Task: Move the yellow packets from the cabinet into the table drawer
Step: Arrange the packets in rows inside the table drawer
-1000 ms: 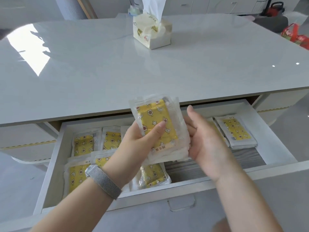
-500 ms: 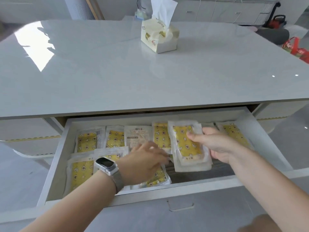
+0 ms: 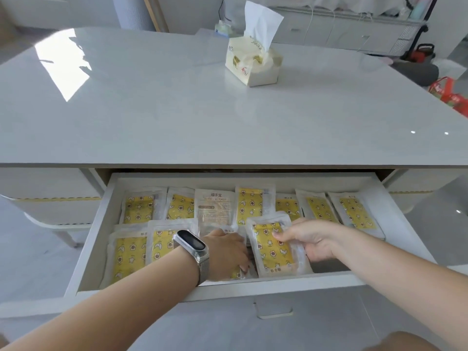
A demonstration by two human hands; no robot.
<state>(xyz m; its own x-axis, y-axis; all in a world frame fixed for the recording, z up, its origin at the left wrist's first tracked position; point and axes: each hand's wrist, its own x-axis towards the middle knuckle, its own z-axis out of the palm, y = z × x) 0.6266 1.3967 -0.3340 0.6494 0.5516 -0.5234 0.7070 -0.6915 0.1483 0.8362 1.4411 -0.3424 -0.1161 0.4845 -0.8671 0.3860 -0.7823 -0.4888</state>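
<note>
An open white table drawer (image 3: 91, 239) sits below the glossy tabletop (image 3: 177, 117), nearly filled with yellow packets (image 3: 249, 205); a bare strip shows at front right. The right hand (image 3: 310, 240) pinches a star-patterned packet stack (image 3: 272, 247). The left hand (image 3: 226, 254), fingers curled, presses packets beside it.
</note>
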